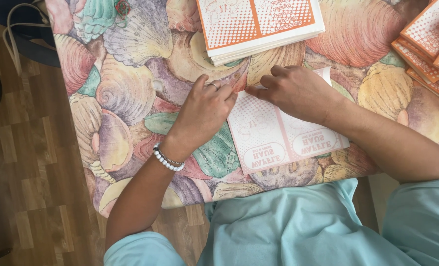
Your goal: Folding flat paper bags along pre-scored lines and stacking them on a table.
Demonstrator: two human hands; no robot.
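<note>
Flat, both hands point(249, 101) pressing thin printed paper sheet point(283, 135) onto shell-patterned tablecloth point(130, 88)

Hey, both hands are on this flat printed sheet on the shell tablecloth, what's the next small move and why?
Probably run the left hand along the sheet's left edge while the right hand keeps pressing. The right hand lies flat on the sheet's upper part, and the left fingertips meet it at the top left corner, where an edge seems to be starting to fold. The sheet lies flat otherwise, so a crease looks unfinished.
</note>
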